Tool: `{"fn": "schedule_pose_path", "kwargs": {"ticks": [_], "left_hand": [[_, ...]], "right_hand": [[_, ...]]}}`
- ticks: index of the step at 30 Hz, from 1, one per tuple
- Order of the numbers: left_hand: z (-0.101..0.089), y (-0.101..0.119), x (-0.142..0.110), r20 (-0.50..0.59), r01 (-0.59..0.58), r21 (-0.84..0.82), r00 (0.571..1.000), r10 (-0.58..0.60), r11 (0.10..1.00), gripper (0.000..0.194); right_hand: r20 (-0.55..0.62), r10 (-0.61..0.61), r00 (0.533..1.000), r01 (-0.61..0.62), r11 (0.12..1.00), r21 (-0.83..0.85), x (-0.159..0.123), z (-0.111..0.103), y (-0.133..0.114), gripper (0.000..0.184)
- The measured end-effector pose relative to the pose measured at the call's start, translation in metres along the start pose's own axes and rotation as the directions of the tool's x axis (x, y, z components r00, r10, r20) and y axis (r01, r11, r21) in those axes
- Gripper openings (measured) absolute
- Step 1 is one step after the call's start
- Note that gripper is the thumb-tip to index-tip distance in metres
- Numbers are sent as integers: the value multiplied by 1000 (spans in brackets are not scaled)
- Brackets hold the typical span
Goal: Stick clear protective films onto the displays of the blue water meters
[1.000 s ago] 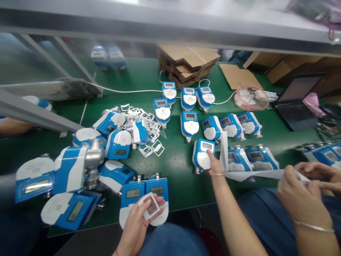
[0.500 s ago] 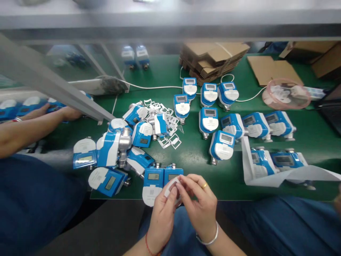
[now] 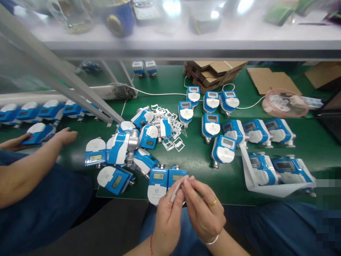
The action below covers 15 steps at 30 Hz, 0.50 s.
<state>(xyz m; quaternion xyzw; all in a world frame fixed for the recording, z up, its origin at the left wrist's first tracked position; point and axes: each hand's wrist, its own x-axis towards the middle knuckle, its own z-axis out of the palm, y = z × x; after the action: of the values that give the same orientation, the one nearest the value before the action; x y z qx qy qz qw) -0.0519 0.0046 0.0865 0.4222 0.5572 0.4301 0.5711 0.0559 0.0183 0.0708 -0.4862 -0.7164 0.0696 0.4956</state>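
My left hand [image 3: 167,217] and my right hand [image 3: 204,209] meet just below the table's front edge, both pinching a small white sticker frame [image 3: 176,190] held edge-on between the fingertips. Right behind them two blue-and-white water meters [image 3: 160,179] lie side by side at the green table's [image 3: 197,156] front edge. A heap of more such meters [image 3: 125,149] lies to the left of my hands. Peeled white sticker frames [image 3: 170,135] are scattered behind the heap.
Rows of meters [image 3: 231,121] fill the table's right half, with a white backing strip [image 3: 255,185] curling over two. A person's arms [image 3: 32,160] at left hold a meter. Folded cartons [image 3: 215,71], a pink bowl [image 3: 285,103], a cable and a shelf lie behind.
My view swung left and then up. My right hand left a meter at the right and joined the left on the sticker frame, now turned edge-on. The person at left shifted their arms.
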Motion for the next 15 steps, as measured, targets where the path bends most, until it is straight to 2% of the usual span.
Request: {"fn": "schedule_pose_path", "kwargs": {"ticks": [5, 15], "left_hand": [[-3, 4, -1, -22, -62, 105, 998, 65, 992, 37], [-9, 7, -2, -25, -160, 214, 985, 169, 964, 36]], "right_hand": [[-10, -28, 1000, 28, 1000, -13, 2, 0, -1, 54], [0, -104, 995, 104, 994, 30, 6, 3, -1, 56]]}}
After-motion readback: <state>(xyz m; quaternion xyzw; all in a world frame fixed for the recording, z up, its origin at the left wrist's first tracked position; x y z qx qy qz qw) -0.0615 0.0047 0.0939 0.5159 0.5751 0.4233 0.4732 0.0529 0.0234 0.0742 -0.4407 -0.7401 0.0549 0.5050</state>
